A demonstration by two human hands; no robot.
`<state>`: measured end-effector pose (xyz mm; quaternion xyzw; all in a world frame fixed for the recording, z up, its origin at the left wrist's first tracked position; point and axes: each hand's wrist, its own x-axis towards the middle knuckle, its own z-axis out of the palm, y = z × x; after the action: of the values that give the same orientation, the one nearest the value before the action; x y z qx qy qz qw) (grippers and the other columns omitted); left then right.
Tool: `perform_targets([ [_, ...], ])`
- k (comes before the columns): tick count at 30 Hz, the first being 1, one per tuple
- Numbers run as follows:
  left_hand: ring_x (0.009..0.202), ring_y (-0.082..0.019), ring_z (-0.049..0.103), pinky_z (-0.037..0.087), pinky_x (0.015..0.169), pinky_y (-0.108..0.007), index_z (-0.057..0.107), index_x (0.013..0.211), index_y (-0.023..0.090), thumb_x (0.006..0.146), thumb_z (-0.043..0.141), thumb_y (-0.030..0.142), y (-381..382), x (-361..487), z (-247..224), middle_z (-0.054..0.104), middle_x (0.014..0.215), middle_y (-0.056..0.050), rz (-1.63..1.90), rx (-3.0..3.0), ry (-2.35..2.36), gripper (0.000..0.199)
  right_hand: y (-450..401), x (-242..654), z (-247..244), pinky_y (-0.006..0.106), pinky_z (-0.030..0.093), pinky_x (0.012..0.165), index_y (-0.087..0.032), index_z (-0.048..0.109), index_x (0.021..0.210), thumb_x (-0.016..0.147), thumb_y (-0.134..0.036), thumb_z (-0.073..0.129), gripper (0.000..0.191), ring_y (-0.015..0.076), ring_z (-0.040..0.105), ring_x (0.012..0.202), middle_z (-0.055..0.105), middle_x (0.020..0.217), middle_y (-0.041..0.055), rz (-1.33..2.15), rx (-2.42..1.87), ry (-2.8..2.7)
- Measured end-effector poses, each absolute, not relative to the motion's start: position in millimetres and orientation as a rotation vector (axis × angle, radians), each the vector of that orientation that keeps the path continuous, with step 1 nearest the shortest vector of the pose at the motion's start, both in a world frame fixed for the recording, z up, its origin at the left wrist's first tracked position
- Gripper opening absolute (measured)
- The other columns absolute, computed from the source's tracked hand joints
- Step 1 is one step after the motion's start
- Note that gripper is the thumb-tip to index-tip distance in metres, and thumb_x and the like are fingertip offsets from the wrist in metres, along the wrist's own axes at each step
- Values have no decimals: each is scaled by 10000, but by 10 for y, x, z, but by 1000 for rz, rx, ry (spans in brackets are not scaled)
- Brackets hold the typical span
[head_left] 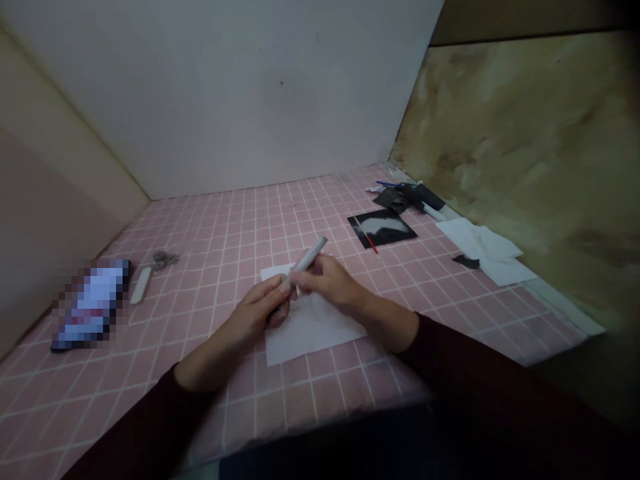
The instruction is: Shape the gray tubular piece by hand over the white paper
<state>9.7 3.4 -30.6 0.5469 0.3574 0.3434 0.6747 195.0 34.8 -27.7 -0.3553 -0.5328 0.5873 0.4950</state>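
Mostly pink-gridded counter (200, 227), pale wall (225, 100) top centre; white paper (320, 330) mid-frame, partly hidden by left fingers (277, 293), right fingers (305, 281), both clamped on grey stick (313, 251).

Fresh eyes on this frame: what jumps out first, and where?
First, the pale stick-like object mid-frame, held between the left hand and right hand above a white sheet. Next, beyond the right hand, the black sheet with its grey-white patch and a thin, partly red stick across it. Then the pixelated, bluish item at far left.
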Motion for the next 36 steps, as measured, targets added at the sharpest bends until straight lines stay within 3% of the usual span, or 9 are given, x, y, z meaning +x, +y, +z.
perform_targets([
  [6, 447, -62, 260, 129, 452, -236, 577, 878, 166, 979, 539, 417, 28, 96, -298, 385, 512, 78, 742, 1254, 817, 273, 394, 1999, -267, 263, 372, 567, -203, 555, 708, 755, -401, 715, 259, 99, 447, 559, 513, 591, -58, 1168, -879, -1091],
  [11, 446, -62, 253, 141, 448, -229, 568, 864, 170, 975, 541, 417, 36, 97, -316, 372, 513, 80, 771, 1244, 797, 272, 324, 1928, -247, 268, 382, 558, -193, 567, 670, 677, -387, 796, 300, 106, 480, 553, 549, 580, -46, 1447, -860, -1335],
  [16, 450, -64, 258, 140, 450, -223, 570, 869, 169, 974, 536, 411, 26, 96, -292, 380, 517, 76, 744, 1255, 804, 267, 404, 2036, -214, 272, 394, 626, -206, 538, 639, 730, -360, 768, 291, 91, 418, 555, 477, 573, -70, 1229, -807, -963],
  [21, 446, -68, 251, 138, 453, -229, 569, 852, 168, 971, 534, 425, 11, 104, -269, 362, 502, 80, 749, 1255, 828, 285, 430, 2073, -182, 278, 376, 620, -203, 519, 582, 770, -443, 746, 380, 104, 404, 565, 453, 555, -49, 1365, -710, -927],
  [25, 436, -69, 249, 132, 454, -235, 561, 848, 174, 961, 543, 440, 14, 110, -240, 359, 498, 82, 788, 1245, 844, 290, 421, 2092, -158, 287, 432, 717, -212, 553, 667, 737, -451, 785, 340, 97, 391, 579, 444, 616, -65, 1445, -695, -845],
  [32, 421, -64, 229, 117, 448, -238, 557, 843, 171, 936, 568, 445, 13, 113, -191, 361, 477, 85, 821, 1196, 845, 290, 451, 2163, -175, 278, 449, 757, -207, 608, 752, 738, -384, 810, 269, 78, 343, 553, 452, 646, -76, 1641, -611, -724],
  [36, 431, -62, 234, 120, 454, -239, 558, 846, 167, 939, 567, 438, 12, 113, -200, 359, 485, 86, 804, 1204, 848, 287, 434, 2174, -163, 284, 452, 771, -208, 610, 763, 759, -355, 804, 243, 72, 310, 531, 381, 617, -92, 1737, -565, -669],
])
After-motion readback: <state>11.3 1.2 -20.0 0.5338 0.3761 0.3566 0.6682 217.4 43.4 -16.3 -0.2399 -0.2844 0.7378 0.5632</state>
